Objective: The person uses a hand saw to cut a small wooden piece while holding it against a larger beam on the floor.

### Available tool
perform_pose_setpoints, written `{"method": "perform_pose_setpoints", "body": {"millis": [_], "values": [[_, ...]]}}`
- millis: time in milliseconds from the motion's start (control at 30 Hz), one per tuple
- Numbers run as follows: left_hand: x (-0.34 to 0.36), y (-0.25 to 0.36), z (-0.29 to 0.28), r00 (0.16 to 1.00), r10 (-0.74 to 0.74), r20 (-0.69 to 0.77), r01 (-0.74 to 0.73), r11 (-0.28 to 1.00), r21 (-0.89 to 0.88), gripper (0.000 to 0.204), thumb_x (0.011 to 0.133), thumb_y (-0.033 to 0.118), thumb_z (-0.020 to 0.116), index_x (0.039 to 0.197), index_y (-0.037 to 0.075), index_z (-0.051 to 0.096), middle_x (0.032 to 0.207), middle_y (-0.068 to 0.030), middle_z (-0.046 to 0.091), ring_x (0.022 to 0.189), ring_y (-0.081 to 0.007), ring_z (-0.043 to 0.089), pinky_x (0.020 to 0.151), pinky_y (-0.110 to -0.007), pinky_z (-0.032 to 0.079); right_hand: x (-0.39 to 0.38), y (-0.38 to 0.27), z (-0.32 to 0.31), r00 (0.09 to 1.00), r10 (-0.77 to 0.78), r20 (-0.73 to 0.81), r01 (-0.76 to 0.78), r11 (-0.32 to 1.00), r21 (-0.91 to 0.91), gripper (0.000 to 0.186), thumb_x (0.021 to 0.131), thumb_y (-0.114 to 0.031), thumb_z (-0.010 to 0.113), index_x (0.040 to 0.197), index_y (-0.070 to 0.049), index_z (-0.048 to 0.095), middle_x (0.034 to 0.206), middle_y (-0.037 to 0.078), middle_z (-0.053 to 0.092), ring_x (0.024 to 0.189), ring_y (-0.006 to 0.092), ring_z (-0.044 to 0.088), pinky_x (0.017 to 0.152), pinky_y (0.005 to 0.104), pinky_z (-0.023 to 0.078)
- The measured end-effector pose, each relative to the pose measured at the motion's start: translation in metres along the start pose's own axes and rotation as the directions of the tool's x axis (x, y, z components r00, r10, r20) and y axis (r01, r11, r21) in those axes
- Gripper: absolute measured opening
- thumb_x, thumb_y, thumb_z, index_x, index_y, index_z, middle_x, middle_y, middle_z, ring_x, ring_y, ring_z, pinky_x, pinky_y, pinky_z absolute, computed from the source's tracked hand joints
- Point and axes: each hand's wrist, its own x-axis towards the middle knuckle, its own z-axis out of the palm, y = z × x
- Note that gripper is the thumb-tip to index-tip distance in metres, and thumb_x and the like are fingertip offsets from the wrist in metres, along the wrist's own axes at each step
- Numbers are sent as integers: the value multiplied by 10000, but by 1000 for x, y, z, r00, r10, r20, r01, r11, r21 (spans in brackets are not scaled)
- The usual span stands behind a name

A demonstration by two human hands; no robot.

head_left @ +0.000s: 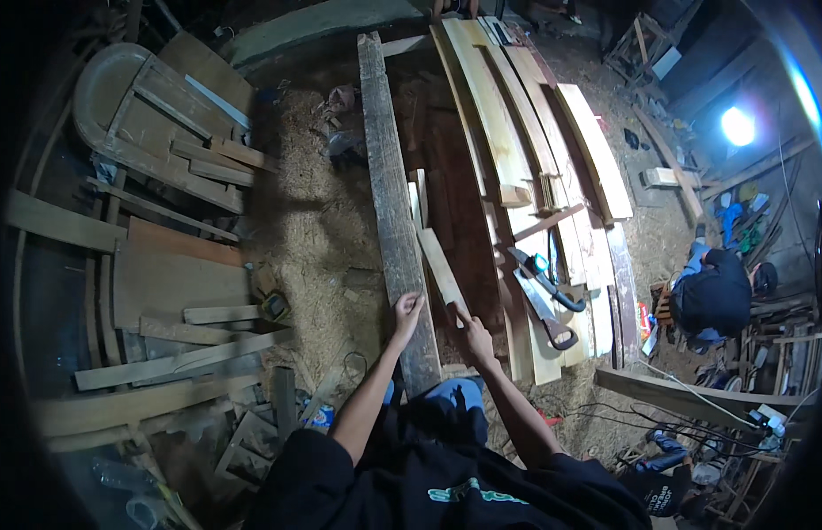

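Note:
My right hand [473, 340] grips the near end of a short pale wooden strip [440, 265], which slants away from me to the left. Over the long dark weathered plank [391, 194] is my left hand [408, 320], its fingers curled together; whether anything small is in them is hidden. The plank runs from just in front of my body toward the far side. Beyond the strip stand two thinner pale pieces [417, 199] beside the plank. To the right of my right hand, a handsaw [544, 309] with a dark handle lies on pale boards.
Long pale boards [490, 97] lie side by side at the right, with a dark-handled tool [561, 296] on them. Stacked timber [181, 362] and an oval-ended wooden panel [110, 97] fill the left. Sawdust [305, 230] covers the floor. A person [716, 291] crouches at right.

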Motion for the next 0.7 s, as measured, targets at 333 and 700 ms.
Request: {"method": "perform_pose_setpoints", "body": {"millis": [333,700], "values": [[38,-60,-138,981,-194,4,193,976,-104,274,926,290,666,1029,40,624,882,-12,638,788,-102,600,719,-253,495,65,-85,107,992,127,-26,-129,984,-120,474,921,-385,518,1392,-369,466,1005,247,567,835,455,636,726,523,523],[81,-60,-210,987,-140,73,152,969,-194,227,927,256,665,1014,50,620,832,-8,634,762,-79,601,629,-236,489,72,-137,138,986,158,-57,-165,972,-169,496,946,-313,489,1426,-396,397,1003,280,558,846,448,638,714,517,523]]}}
